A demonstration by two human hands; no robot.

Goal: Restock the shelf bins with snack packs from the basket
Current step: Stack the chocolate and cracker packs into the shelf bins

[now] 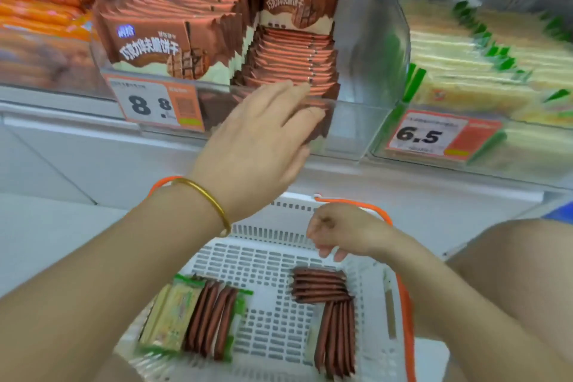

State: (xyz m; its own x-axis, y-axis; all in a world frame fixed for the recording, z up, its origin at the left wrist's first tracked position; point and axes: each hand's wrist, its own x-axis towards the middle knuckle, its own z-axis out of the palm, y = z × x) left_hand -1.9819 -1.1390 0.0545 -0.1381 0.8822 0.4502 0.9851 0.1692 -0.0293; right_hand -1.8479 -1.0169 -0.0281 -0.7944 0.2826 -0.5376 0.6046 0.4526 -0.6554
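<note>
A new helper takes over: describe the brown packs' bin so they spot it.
Above the white basket, on the shelf, find the middle clear bin, where the left hand is. Its packs are brown and its tag reads 8.8; neighbours hold orange packs and yellow-green ones tagged 6.5.

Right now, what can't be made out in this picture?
Head view:
Left hand: thumb and palm hidden by its own back, so its hold on the brown pack is unclear.
Price tag small print: blurred.
Orange packs: blurred, cut by the left edge.
Basket near rim: cut by the bottom edge.
</note>
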